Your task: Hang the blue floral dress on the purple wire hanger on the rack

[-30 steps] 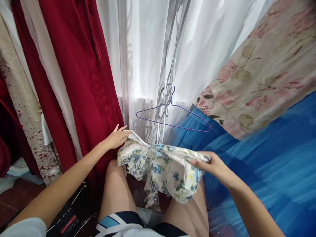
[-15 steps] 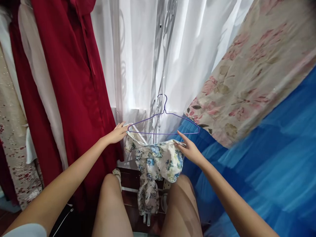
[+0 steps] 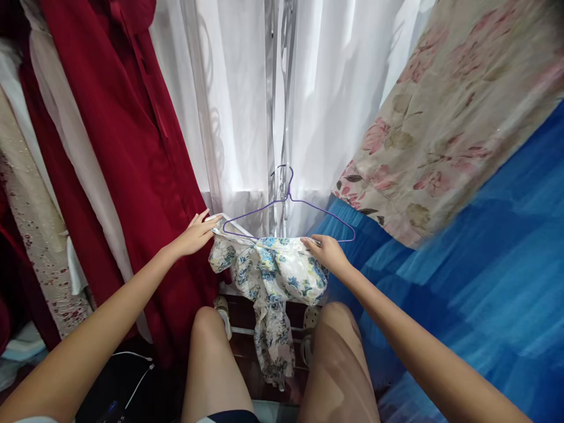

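Note:
A thin purple hanger (image 3: 288,201) hangs upright in front of white drapes, its hook among narrow pale strips. Below its bar is a small white garment (image 3: 304,276) with blue flowers and thin straps, its lower part trailing down between my knees. At the hanger's left end, my left hand (image 3: 194,235) grips the garment's edge by a white strap, fingers stretched forward. My right hand (image 3: 328,252) pinches the top edge near the right of the hanger's lower bar. The fabric's upper edge reaches the bar; whether it is looped over it I cannot tell.
Long red dresses (image 3: 132,194) and other clothes hang close on the left. White drapes (image 3: 238,106) are behind the hanger. On the right hang a pink-flowered cloth (image 3: 423,153) and blue layered fabric (image 3: 467,294). Pale dotted shoes (image 3: 311,318) show below, and white cables (image 3: 138,376) lie at lower left.
The garment's top edge has risen to the hanger's lower bar. My left hand has shifted left with the strap side. My right index finger, stretched out before, is now folded onto the fabric.

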Demonstrator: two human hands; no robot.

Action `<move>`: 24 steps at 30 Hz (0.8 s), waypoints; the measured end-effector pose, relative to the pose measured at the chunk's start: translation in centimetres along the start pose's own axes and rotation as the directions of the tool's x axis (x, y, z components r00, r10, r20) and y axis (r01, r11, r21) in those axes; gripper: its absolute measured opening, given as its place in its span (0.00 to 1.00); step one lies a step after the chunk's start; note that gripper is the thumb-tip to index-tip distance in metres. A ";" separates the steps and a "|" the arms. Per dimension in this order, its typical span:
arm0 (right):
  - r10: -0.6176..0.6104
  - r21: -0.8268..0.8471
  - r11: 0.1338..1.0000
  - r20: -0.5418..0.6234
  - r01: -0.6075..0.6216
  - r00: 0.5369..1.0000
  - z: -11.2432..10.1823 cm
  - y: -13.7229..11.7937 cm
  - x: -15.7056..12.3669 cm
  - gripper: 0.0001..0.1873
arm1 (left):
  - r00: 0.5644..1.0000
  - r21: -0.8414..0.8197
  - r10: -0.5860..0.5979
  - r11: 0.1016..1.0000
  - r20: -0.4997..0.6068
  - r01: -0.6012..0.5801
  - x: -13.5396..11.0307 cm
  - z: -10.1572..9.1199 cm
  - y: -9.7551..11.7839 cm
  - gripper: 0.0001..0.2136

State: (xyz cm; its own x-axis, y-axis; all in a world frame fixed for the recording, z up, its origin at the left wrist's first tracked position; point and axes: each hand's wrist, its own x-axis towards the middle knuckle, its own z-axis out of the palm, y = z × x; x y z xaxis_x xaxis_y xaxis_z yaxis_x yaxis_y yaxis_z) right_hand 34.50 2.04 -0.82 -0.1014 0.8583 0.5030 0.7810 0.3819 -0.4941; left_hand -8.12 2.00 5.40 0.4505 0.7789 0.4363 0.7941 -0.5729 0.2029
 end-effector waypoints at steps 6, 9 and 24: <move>-0.009 -0.033 0.999 -0.006 0.009 1.000 -0.2 -1.6 -1.8 0.25 | 0.996 -0.229 0.068 0.970 -0.050 -0.078 4.2 -0.2 5.2 0.21; -0.050 0.061 0.997 -0.037 0.052 0.998 -0.6 -2.3 -3.4 0.25 | 0.984 -0.236 0.038 0.969 -0.176 -0.079 6.6 1.5 7.3 0.14; 0.056 0.007 0.998 -0.216 -0.055 0.975 -9.0 2.0 -4.6 0.39 | 0.836 -0.295 -0.251 0.949 -0.488 0.113 7.6 4.4 7.1 0.15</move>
State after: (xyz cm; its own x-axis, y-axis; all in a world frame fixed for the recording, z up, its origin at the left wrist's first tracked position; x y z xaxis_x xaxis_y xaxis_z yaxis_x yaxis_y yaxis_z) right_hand 42.10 -4.20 2.24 0.0777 0.7839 0.6161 0.7812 0.3361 -0.5261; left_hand 2.70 4.94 6.30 -0.0216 0.6709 0.7413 0.6835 -0.5312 0.5007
